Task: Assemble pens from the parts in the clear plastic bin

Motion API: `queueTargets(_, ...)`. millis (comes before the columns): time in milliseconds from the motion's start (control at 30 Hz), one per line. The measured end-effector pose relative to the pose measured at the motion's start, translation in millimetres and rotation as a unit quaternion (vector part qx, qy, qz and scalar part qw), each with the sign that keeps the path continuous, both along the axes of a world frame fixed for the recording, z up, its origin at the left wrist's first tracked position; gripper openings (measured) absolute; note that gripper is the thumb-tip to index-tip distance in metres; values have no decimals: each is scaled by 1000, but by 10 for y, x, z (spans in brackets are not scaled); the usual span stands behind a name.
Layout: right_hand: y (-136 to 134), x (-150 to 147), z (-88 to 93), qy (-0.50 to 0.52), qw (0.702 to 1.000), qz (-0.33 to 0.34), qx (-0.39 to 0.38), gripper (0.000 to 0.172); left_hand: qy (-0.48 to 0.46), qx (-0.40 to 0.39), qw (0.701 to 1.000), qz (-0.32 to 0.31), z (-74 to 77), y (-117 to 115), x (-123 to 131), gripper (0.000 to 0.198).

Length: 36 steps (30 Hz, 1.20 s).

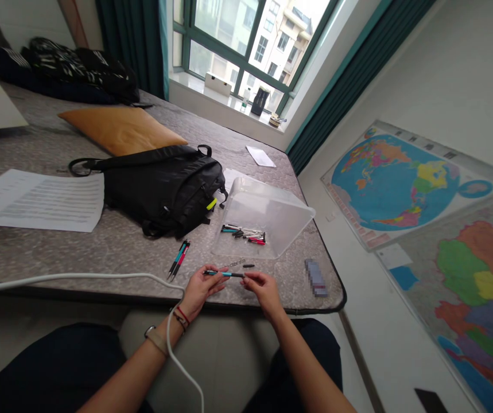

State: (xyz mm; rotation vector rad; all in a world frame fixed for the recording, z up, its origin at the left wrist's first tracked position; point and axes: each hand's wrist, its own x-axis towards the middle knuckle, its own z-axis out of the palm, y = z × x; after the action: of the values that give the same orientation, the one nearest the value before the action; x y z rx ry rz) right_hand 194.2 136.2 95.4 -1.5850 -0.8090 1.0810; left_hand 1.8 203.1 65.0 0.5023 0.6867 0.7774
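My left hand (200, 289) and my right hand (262, 287) hold a thin teal pen (224, 274) between them, level, just above the near edge of the grey mattress (112, 246). The left hand's fingers pinch the pen's left end, the right hand's fingers pinch its dark right end. A small black cap (248, 266) lies on the mattress just beyond my right hand. Two pens, one teal and one red (179, 259), lie side by side to the left. A clear plastic bin (267, 215) lies tipped on its side with several pens (244, 233) in it.
A black backpack (160, 186) lies left of the bin, with printed sheets (39, 201) and an orange pillow (121, 129) further left. A white cable (100, 277) runs along the mattress edge to my left wrist. A small grey object (315, 277) lies near the right corner. Maps (401, 178) cover the floor on the right.
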Motion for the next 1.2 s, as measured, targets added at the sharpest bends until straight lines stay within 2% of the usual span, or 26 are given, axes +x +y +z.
queueTargets(300, -4, 56, 39, -102, 992, 67, 12, 30, -4, 7, 1000, -10, -30, -6, 8, 42)
queueTargets(567, -28, 23, 50, -242, 967, 75, 27, 27, -22, -8, 1000, -12, -47, -25, 14, 41)
queueTargets(767, -46, -7, 8, -275, 955, 107, 15, 44, -25, -4, 999, -22, -35, -29, 10, 40)
queueTargets(900, -34, 9, -22, -276, 957, 86, -8, 56, -15, -1, 1000, -25, -31, -34, 14, 43)
queueTargets(1033, -48, 30, -33, -200, 977, 76, 5, 36, -14, -7, 1000, -22, -33, -33, 18, 41)
queueTargets(1200, -73, -7, 22, -217, 970, 104, 21, 28, -19, -16, 1000, -13, -40, -23, 18, 40)
